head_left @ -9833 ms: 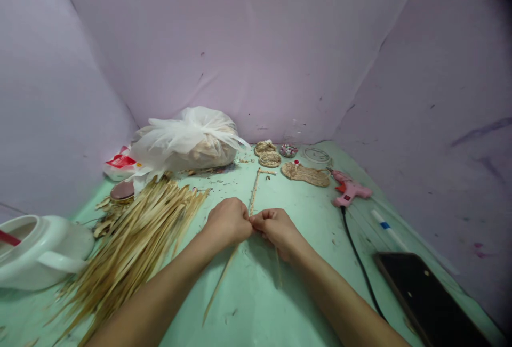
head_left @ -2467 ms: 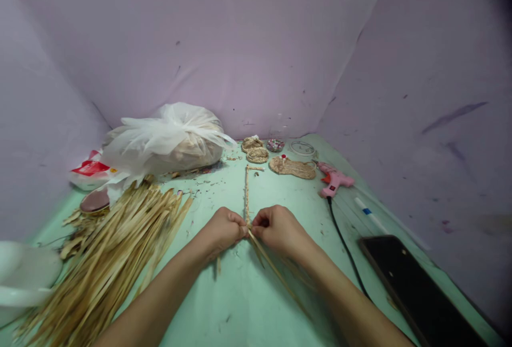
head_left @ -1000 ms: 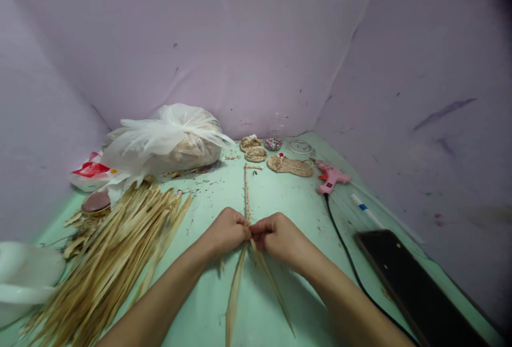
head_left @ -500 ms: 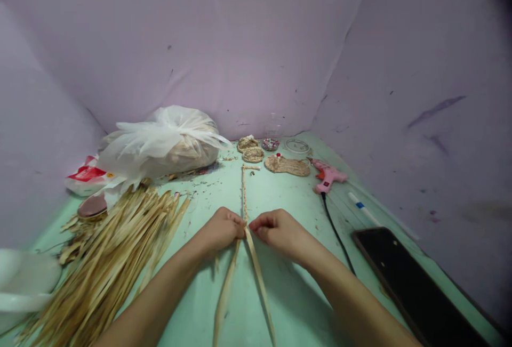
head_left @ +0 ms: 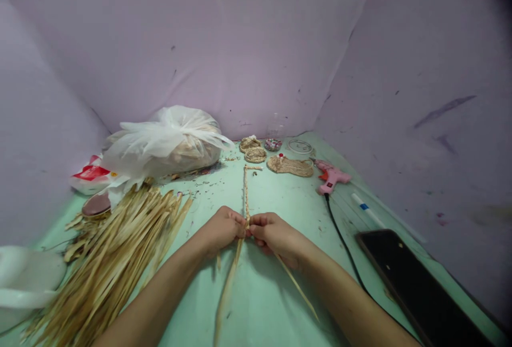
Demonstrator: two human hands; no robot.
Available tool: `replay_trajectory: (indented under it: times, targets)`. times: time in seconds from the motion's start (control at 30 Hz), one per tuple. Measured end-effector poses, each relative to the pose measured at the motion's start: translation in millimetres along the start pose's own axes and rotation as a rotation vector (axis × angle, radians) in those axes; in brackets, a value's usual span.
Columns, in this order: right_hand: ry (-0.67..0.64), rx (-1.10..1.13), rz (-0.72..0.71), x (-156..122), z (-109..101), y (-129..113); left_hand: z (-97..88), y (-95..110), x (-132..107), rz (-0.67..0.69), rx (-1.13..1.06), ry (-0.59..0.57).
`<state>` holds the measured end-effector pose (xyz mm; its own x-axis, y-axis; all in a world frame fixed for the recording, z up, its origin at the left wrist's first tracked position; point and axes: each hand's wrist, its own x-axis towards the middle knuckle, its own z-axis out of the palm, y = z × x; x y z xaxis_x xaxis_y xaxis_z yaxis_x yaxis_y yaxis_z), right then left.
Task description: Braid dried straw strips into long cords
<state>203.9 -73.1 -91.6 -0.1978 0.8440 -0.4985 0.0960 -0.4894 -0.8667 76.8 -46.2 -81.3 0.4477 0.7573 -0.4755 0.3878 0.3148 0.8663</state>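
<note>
A thin braid point(head_left: 246, 192) of pale dried leaf strips runs away from me across the green tabletop, its far end bent to the right. At its near end, my left hand point(head_left: 227, 228) pinches the braid where loose strips come out. Close against it on the right, my right hand point(head_left: 276, 235) is closed on a loose strip point(head_left: 298, 287), whose tail sticks out below the palm toward the lower right. Another long strip point(head_left: 224, 296) hangs toward me from beneath my left fingers. The fingertips hide the crossing of the strips.
Left lies a heap of dried leaf strips point(head_left: 116, 261), with a white plastic bag point(head_left: 172, 142) behind. At the back are woven pieces point(head_left: 255, 154), a container of beads point(head_left: 273, 144) and a woven sole point(head_left: 290, 166). Right are a pink glue gun point(head_left: 333, 176), a marker point(head_left: 368, 210) and a phone point(head_left: 420, 288).
My right hand has moved left to the braid's near end and taken hold of the right strip. That strip's tail has swung out to the right. My left hand keeps its pinch.
</note>
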Motion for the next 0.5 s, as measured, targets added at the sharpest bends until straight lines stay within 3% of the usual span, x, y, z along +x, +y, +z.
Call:
replay_trajectory:
  times: [0.2,0.5]
  targets:
    - [0.103,-0.279,-0.207,14.6,-5.4,15.4,-2.3,0.3,0.7,0.03,0.147,0.028]
    - [0.186,-0.047,-0.232,14.9,0.9,20.6,-2.0,-13.9,0.8,0.181,0.622,0.245]
